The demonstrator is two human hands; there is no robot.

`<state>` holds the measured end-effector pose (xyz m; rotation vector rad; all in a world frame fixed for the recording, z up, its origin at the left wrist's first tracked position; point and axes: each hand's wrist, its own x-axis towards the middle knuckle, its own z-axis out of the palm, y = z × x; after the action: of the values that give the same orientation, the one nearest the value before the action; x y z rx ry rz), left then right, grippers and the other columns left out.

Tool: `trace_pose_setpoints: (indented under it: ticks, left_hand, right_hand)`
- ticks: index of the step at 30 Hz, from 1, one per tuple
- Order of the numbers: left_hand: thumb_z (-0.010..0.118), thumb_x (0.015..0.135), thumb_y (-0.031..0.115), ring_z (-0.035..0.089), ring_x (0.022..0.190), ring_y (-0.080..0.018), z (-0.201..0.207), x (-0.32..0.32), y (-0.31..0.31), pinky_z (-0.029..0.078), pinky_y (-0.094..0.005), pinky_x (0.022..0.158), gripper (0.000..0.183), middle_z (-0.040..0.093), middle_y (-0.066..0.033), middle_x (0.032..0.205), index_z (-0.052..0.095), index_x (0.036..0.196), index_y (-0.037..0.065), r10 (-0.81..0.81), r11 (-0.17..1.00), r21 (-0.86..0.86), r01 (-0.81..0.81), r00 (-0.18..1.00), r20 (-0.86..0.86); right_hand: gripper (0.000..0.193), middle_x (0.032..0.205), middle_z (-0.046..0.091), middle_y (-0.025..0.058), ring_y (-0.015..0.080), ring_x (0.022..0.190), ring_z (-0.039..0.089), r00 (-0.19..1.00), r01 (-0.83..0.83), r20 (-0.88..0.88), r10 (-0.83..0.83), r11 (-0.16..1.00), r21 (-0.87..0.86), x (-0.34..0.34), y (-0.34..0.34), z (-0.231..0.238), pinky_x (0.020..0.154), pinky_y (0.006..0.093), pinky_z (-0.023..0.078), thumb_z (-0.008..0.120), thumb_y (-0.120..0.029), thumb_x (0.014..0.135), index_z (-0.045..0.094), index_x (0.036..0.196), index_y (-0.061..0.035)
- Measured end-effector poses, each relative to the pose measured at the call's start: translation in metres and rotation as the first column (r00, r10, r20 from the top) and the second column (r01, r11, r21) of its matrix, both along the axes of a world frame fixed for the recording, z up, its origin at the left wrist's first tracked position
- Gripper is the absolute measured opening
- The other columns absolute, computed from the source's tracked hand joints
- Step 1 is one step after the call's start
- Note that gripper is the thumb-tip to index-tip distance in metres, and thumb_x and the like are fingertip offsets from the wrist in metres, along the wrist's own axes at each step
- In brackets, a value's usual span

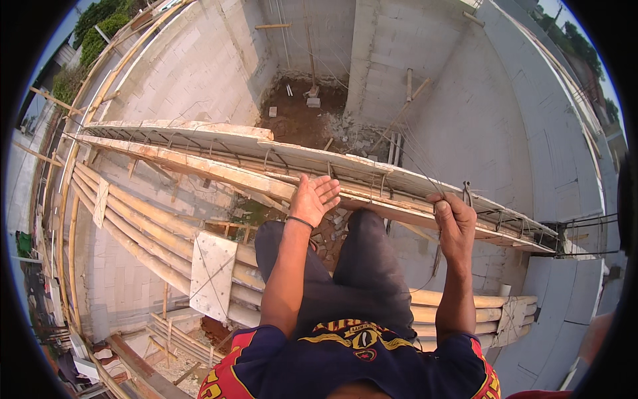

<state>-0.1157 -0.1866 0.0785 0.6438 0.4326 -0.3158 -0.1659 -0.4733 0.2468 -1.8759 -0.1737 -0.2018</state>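
Observation:
My left hand [316,199] hovers by the near board of a long wooden beam form [226,174], palm up with fingers stretched out and nothing in it. A dark band circles that wrist. Farther right, my right hand [457,218] is closed on a bundle of thin tie wire [436,261]. Strands fan out above the fist and the rest dangles below it. Just behind its knuckles the jaws of pincers [467,191] stick up; whether the hand grips them too is hidden. Inside the form lie steel bars with bent stirrups [267,159].
Several bamboo poles [149,229] run under me, with a pale board [212,275] tied onto them. Grey block walls [478,126] surround a deep drop to a dirt floor [299,123] with rubble. Bare rebar ends [588,226] jut out at the right.

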Motion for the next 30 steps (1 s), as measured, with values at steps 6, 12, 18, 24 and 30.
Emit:
trace_pose_setpoints:
  ticks: [6,12,18,24,30]
  left_hand:
    - [0.026,0.092,0.072,0.044,0.128,-0.0477,-0.018,0.037,-0.049,0.037,-0.0612,0.105,0.097,0.039,-0.0350,0.139,0.029,0.137,-0.014,-0.254,0.936,-0.266,0.229,0.965,-0.060]
    - [0.027,0.102,0.052,0.065,0.077,-0.0304,-0.017,0.123,-0.045,0.060,-0.0377,0.068,0.072,0.061,-0.0248,0.097,0.041,0.124,-0.015,0.054,0.750,-0.616,-0.241,0.950,-0.306]
    - [0.040,0.103,0.042,0.028,0.042,-0.0107,0.038,0.128,0.021,0.021,-0.0263,0.039,0.046,0.033,0.0016,0.055,0.056,0.093,0.000,0.146,0.980,-0.124,-0.158,0.984,-0.101]
    - [0.061,0.096,0.033,0.024,0.041,-0.0100,0.102,0.102,0.063,0.018,-0.0266,0.039,0.031,0.025,0.0046,0.053,0.051,0.078,0.009,0.316,0.916,0.248,-0.316,0.948,0.041]
    - [0.044,0.099,0.040,0.019,0.041,-0.0117,0.151,0.076,0.131,0.014,-0.0286,0.042,0.044,0.021,0.0043,0.052,0.029,0.063,0.019,0.515,0.772,0.362,-0.522,0.848,0.125]
  right_hand:
    - [0.027,0.063,0.057,0.0047,0.0089,0.056,0.047,0.963,-0.255,-0.103,0.247,0.964,-0.071,-0.042,-0.037,-0.002,0.053,0.0260,0.039,0.063,-0.024,0.094,0.071,0.098,0.0008]
    - [0.021,0.070,0.065,0.0128,0.0180,0.058,0.060,0.893,-0.443,-0.167,0.419,0.885,-0.147,-0.101,-0.057,-0.027,0.056,0.0325,0.046,0.064,-0.021,0.092,0.071,0.096,-0.0013]
    - [0.018,0.077,0.068,0.0145,0.0283,0.066,0.067,0.884,-0.386,-0.321,0.339,0.917,-0.096,-0.146,-0.081,-0.053,0.060,0.0341,0.050,0.063,-0.018,0.092,0.071,0.097,-0.0021]
    - [0.018,0.082,0.071,0.0150,0.0253,0.071,0.070,0.899,-0.384,-0.282,0.336,0.914,-0.134,-0.147,-0.070,-0.069,0.065,0.0328,0.053,0.062,-0.016,0.092,0.071,0.098,-0.0019]
    - [0.018,0.087,0.071,0.0175,0.0254,0.076,0.071,0.865,-0.460,-0.268,0.424,0.884,-0.087,-0.147,-0.051,-0.072,0.069,0.0324,0.054,0.062,-0.015,0.092,0.071,0.098,-0.0007]
